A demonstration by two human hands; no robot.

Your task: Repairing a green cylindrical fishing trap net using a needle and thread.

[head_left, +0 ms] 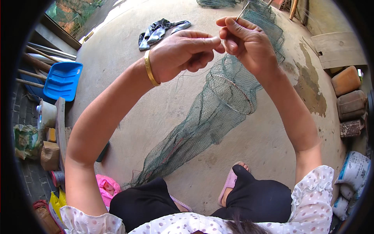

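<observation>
Both of my hands are raised close together above a green fishing net [194, 121]. My left hand [187, 52], with a gold bangle at the wrist, is closed in a pinch; what lies between its fingertips is too small to make out. Almost touching it, my right hand [247, 43] is closed around a thin metal needle-like tool [243, 11], which sticks up past the thumb. The net stretches from between my knees up to the far right, held round by a hoop [230, 94] in its middle. A faint thread hangs below my left hand.
A crumpled dark-and-white cloth [159, 32] lies on the concrete floor ahead. At left are a blue shovel [63, 81], a white bucket [47, 114] and a pink bag [108, 188]. Along the right wall stand brown containers [346, 81] and a white-and-blue sack [354, 169].
</observation>
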